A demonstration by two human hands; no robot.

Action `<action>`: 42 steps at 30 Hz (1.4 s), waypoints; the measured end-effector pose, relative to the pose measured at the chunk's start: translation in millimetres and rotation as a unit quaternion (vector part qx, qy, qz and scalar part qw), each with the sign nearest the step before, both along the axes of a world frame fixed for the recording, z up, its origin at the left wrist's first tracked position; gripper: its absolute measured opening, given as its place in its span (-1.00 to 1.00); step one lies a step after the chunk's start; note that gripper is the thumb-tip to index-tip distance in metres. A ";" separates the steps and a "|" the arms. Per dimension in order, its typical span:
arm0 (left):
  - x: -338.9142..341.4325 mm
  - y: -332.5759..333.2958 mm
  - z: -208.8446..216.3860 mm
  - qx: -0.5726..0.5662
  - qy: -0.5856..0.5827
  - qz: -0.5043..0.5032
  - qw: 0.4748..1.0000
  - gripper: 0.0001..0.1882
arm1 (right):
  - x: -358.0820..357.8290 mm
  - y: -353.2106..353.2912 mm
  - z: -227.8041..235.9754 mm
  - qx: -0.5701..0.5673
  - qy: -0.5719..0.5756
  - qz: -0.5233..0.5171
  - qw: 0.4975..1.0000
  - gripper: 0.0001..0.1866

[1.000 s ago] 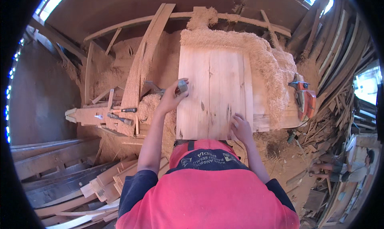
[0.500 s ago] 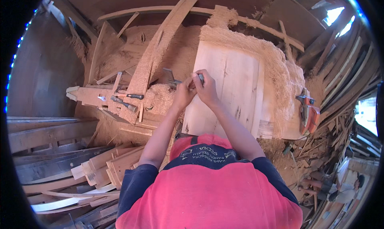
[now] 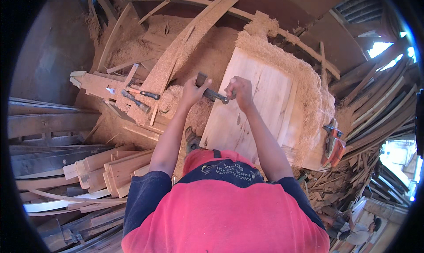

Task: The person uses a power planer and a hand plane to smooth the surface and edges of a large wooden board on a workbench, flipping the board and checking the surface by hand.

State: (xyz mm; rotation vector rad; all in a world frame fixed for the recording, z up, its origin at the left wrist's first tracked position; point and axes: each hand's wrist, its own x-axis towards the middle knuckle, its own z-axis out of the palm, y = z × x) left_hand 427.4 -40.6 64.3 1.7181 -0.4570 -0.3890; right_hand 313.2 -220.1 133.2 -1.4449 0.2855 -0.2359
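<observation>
My left hand (image 3: 192, 93) is closed around a dark, bar-shaped metal tool (image 3: 215, 95). One end of the tool rises above the fingers; the other, rounded like a ring, points right over the wooden panel (image 3: 260, 72). Close beside that rounded end, my right hand (image 3: 240, 93) has its fingers curled in a fist-like grip. Whatever may be inside it is hidden. The panel is pale, made of joined boards, and lies below both hands with curly shavings (image 3: 304, 76) heaped along its far and right edges.
On a shaving-covered board at left lie a hammer (image 3: 137, 102) and a tool with an orange and black handle (image 3: 150, 95). An orange power tool (image 3: 335, 149) sits at the panel's right corner. Stacked planks (image 3: 119, 171) fill the lower left. Another person (image 3: 360, 235) is at lower right.
My hands were together and have come apart, the left moving left and the right moving right. The tool's rounded end now shows between them. The whole view has shifted and turned slightly.
</observation>
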 end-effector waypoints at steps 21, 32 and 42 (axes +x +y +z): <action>20.2 -14.2 -35.7 -0.003 -0.057 0.038 0.998 -0.69 | -38.0 15.7 17.1 -0.330 0.011 -0.165 0.930 -0.60; 18.5 -15.7 -30.7 -0.001 -0.005 0.015 1.000 -0.68 | -48.8 12.7 8.4 -0.298 0.032 -0.179 0.937 -0.50; 29.7 -18.6 -30.2 0.026 0.013 -0.008 1.000 -0.68 | -31.4 19.2 3.9 -0.201 -0.088 -0.134 0.966 -0.73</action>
